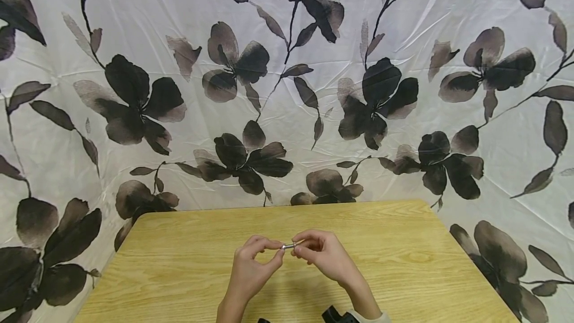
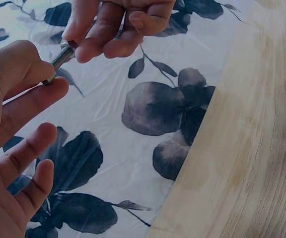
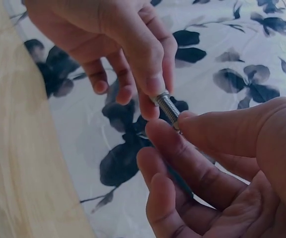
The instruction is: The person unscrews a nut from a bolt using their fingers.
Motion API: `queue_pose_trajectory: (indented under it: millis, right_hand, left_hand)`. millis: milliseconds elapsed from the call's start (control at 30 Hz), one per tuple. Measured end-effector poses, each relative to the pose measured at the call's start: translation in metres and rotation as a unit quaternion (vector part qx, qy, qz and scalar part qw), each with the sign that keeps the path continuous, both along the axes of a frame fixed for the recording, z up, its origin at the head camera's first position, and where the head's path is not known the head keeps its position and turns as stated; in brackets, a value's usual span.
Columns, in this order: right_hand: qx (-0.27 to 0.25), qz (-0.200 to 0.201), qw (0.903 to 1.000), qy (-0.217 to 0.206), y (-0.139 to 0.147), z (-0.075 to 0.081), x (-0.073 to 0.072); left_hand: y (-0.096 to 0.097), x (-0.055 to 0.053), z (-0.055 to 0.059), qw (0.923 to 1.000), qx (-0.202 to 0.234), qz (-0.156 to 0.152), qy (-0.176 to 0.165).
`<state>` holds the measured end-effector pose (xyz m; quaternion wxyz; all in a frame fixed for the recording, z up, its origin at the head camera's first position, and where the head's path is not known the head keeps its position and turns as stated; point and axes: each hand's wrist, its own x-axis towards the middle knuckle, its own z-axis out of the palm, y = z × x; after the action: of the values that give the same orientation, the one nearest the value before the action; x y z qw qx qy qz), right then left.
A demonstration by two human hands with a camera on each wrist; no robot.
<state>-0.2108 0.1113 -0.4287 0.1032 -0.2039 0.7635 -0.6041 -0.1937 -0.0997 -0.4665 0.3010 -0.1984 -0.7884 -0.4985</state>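
A small silver threaded bolt [image 1: 289, 246] is held level above the table between both hands. My left hand [image 1: 253, 265] pinches its left end with thumb and index finger. At the other end, the thumb and forefinger of my right hand [image 1: 325, 255] pinch it. In the left wrist view the threads of the bolt [image 2: 62, 57] show between the fingertips, with a wider rounded end by the left fingers. The right wrist view shows the bolt's threaded shank [image 3: 169, 110] up close; the fingertips cover its right end, so I cannot tell whether a nut sits there.
A light wood-grain table [image 1: 179, 243] lies under the hands. Behind and beside it hangs a white cloth [image 1: 314, 128] printed with dark flowers. Black objects [image 1: 338, 314] show at the bottom edge, near the right wrist.
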Motion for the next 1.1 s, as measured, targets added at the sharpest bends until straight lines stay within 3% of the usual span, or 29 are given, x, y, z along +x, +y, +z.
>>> queue_pose_trajectory:
  millis: [500,667,833,1100]
  right_hand:
    - [-0.006,-0.015,0.9991,0.04,-0.0002,-0.0009,-0.0005]
    - [-0.034,-0.034,0.9976,0.051,-0.0019,-0.0004,0.0005]
    - [-0.019,-0.053,0.9982,0.02,-0.001,0.0,-0.0002]
    - [0.005,-0.022,0.9997,-0.01,0.0016,-0.0031,-0.0014]
  left_hand:
    - [0.0004,-0.0011,-0.0018,0.9999,0.002,-0.01,0.007]
    - [0.0006,-0.0006,-0.0016,0.9999,-0.002,-0.007,0.015]
    - [0.0012,-0.0001,-0.0008,0.9997,-0.001,-0.002,0.025]
    - [0.0015,0.0003,-0.0008,0.9995,-0.003,-0.006,0.03]
